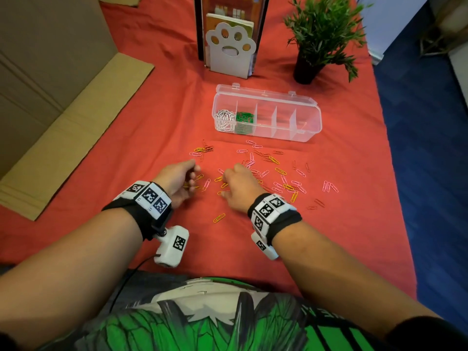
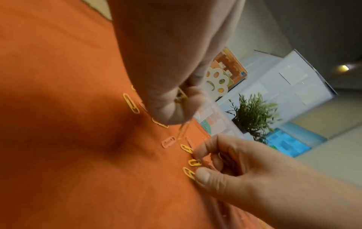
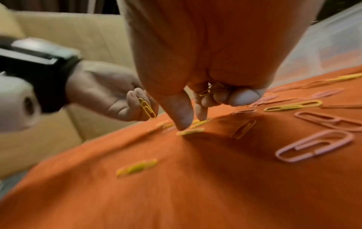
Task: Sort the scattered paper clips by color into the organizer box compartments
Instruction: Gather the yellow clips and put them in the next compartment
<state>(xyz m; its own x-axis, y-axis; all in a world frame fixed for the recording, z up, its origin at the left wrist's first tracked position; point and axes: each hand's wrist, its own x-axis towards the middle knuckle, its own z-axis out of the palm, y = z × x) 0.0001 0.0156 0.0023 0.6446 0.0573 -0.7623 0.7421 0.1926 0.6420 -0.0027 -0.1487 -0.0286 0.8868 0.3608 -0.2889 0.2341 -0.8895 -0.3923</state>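
Observation:
Yellow, pink and orange paper clips lie scattered on the red cloth in front of the clear organizer box. Its leftmost compartment holds white clips, and the one beside it holds green clips. My left hand hovers low at the left of the scatter, its fingers curled round a yellow clip. My right hand keeps yellow clips tucked in its curled fingers. Its thumb and forefinger press down on a yellow clip on the cloth.
A white paw-shaped bookend with books and a potted plant stand behind the box. Flattened cardboard lies on the left. The table's right edge drops to blue floor. A lone yellow clip lies nearer my body.

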